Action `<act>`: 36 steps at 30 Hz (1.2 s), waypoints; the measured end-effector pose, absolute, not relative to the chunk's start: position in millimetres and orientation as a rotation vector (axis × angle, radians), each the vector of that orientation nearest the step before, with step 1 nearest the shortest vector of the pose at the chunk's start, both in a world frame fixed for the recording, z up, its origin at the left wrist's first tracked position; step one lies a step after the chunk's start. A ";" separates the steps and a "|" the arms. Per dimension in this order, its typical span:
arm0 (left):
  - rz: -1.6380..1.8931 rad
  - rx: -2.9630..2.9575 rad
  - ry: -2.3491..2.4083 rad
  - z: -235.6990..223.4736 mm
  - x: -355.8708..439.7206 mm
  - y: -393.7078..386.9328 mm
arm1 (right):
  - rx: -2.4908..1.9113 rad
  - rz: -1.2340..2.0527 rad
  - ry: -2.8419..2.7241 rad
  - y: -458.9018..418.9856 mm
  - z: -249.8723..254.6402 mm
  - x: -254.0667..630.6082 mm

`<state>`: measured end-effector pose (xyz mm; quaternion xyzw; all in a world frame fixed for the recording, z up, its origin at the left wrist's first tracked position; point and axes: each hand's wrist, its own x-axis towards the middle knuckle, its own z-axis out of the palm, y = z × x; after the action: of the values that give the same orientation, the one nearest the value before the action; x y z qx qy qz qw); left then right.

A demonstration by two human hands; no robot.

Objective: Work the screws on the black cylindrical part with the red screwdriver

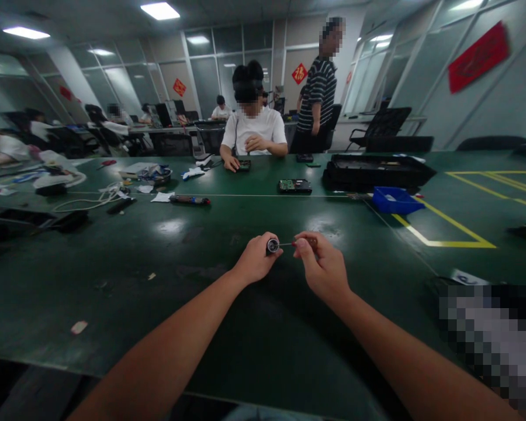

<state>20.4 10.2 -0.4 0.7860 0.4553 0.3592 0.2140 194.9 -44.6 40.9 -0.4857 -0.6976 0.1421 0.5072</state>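
Note:
Closed around a short black cylinder (272,247), my left hand (255,261) keeps its round, metal-rimmed end turned towards me. What the cylinder belongs to cannot be made out. A thin screwdriver (287,244) is pinched in my right hand (326,266), its reddish handle partly covered by the fingers. The shaft points left and its tip meets or nearly meets the cylinder's rim; contact is too small to tell. Both hands are above the green table (228,316), close together.
Across the table a person in white (254,131) handles a circuit board. A hard drive (294,186), a blue bin (397,200) and a long black casing (372,171) lie ahead to the right. Left are a dark rod-shaped tool (189,200) and white cable (90,203).

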 end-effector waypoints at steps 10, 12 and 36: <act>0.980 2.156 1.254 -2.6 20.4 11.2 | -1.153 0.302 -1.744 -45.5 45.6 199.0; 0.978 2.160 1.254 -1.1 20.1 10.3 | -1.188 0.269 -1.792 -46.8 47.2 198.7; 0.933 2.306 1.292 2.5 19.4 9.1 | -1.089 0.666 -1.265 -15.6 27.2 205.3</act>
<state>19.4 9.1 2.5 0.8109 0.4543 0.3281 0.1687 205.3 -15.6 27.2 -0.4740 -0.5508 0.2899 0.6228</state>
